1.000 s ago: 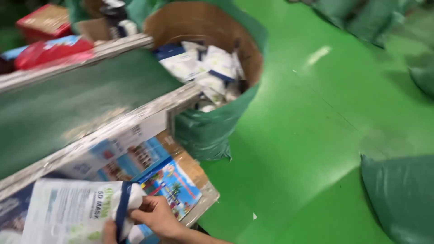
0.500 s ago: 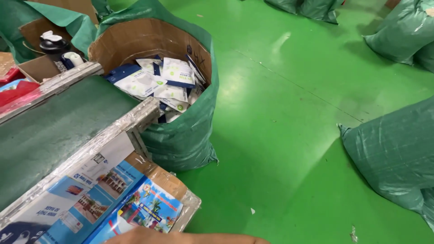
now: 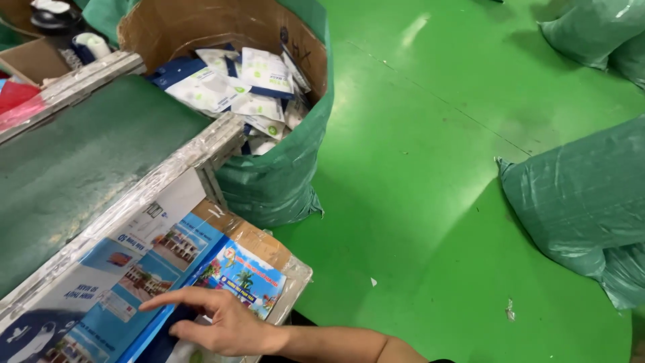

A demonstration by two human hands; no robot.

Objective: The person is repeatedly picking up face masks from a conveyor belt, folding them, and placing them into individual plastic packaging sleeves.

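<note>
My right hand (image 3: 218, 325) reaches in from the bottom edge, fingers spread and pointing left. It lies flat on a stack of blue printed cardboard sheets (image 3: 168, 269) leaning under the conveyor's metal rail (image 3: 154, 188). Nothing is gripped in it. A dark blue and white item shows partly beneath the palm. Beyond the rail's end stands a green woven sack lined with cardboard (image 3: 282, 181), filled with several white-and-blue flat packets (image 3: 235, 87). My left hand is out of view.
The green conveyor belt (image 3: 80, 161) runs along the left. A small cardboard box (image 3: 27, 60) with dark items sits at the far left. Bulging green sacks (image 3: 578, 195) lie on the glossy green floor (image 3: 416, 202) at the right.
The white packet my hand held a second ago is gone from it. The view has swung down and right, and my hand now rests spread on the printed sheets.
</note>
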